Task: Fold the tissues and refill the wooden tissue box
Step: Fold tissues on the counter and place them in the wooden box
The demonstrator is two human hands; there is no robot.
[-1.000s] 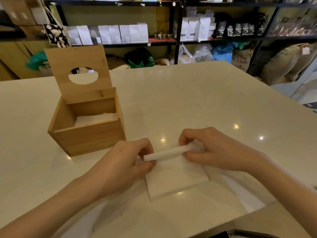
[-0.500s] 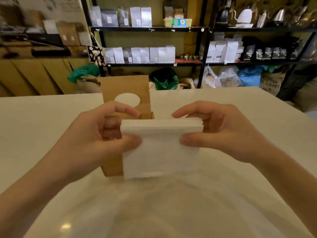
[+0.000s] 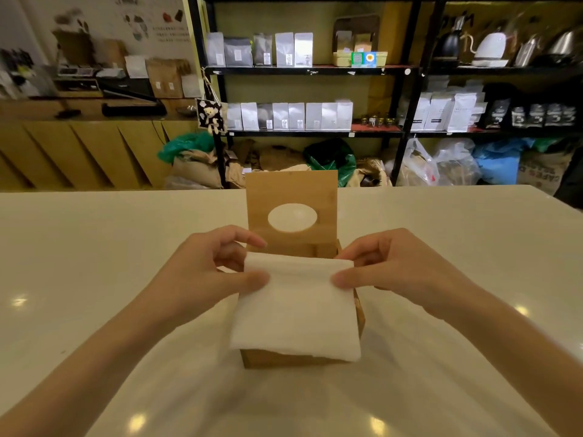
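White folded tissues [image 3: 296,310] hang as a flat stack in the centre of the frame, held up in front of the wooden tissue box [image 3: 291,359]. The left hand [image 3: 202,275] pinches the upper left corner of the stack, thumb on the near face and fingers behind. The right hand [image 3: 394,269] pinches the upper right corner in the same manner. Both hands sit level with each other, at equal reach from the box.

The stack's top edge runs left to right across the frame, parallel to the front wall of the box. Its lower edge drapes over that wall and hides the opening, so the fill level inside cannot be determined. The hinged lid [image 3: 291,212], with its oval slot, stands upright at the back, directly beyond the hands. The box rests on the pale surface [image 3: 94,247], centre frame.

Judgement: the step in hand is insertion. The opening lies just behind and below the stack, so the coming move requires carrying the stack slightly away from the camera, then lowering it with its long edge kept parallel to the box walls.
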